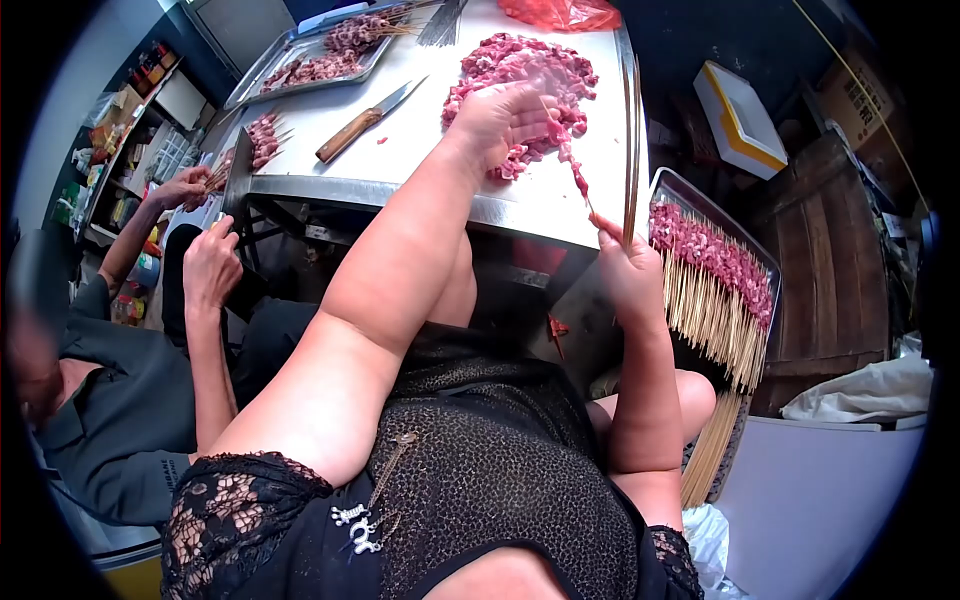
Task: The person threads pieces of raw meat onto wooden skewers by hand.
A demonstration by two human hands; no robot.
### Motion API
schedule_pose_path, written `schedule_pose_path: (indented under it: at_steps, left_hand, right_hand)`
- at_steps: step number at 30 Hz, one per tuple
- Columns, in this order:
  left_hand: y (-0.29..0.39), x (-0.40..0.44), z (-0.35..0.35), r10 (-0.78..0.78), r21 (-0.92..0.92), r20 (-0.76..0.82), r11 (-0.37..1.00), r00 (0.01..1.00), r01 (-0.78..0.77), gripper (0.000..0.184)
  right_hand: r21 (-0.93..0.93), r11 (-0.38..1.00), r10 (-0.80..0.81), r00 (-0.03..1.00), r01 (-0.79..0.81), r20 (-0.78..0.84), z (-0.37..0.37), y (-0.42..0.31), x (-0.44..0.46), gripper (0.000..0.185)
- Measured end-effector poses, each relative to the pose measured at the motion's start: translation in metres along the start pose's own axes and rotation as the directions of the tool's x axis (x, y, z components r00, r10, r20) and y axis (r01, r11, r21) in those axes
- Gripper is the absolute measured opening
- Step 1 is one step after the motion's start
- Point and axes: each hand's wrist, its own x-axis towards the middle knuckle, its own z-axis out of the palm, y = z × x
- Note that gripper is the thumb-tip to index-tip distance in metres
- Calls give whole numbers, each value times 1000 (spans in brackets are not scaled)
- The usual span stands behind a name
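My left hand (500,118) is over a pile of cut raw meat (520,62) on the white tabletop. Its fingers are curled around a piece of meat at the upper tip of a meat skewer (578,178), though blur partly hides the grip. Several small pieces are threaded along that skewer. By the table's right edge, my right hand (632,278) pinches the skewer's lower end. The same hand also grips a few long bare bamboo skewers (632,140) pointing away from me. To the left of the pile lies a knife (365,122) with a wooden handle.
On my right, a metal tray (775,270) holds rows of finished meat skewers (710,260). Another tray (262,85) with meat is at the far left. Beside me, a co-worker's hands (212,262) are at the table's left end. A red plastic bag (565,12) lies at the back.
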Motion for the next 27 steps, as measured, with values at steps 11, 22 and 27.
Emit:
schedule_pose_path:
  at_steps: [11, 22, 27]
  left_hand:
    - [4, -2, 4, 16, 2, -25, 1000, 1000, -16, 25]
    - [6, -8, 7, 34, 12, 25, 999, 999, -35, 20]
    - [3, -6, 6, 14, -10, 48, 1000, 999, -14, 22]
  right_hand:
    - [-39, 999, -34, 999, 34, -7, 0, -1, -1, 24]
    - [-81, 996, -30, 1000, 29, -10, -8, -3, 1, 23]
    - [-134, 988, -78, 997, 74, -26, -10, -2, 1, 23]
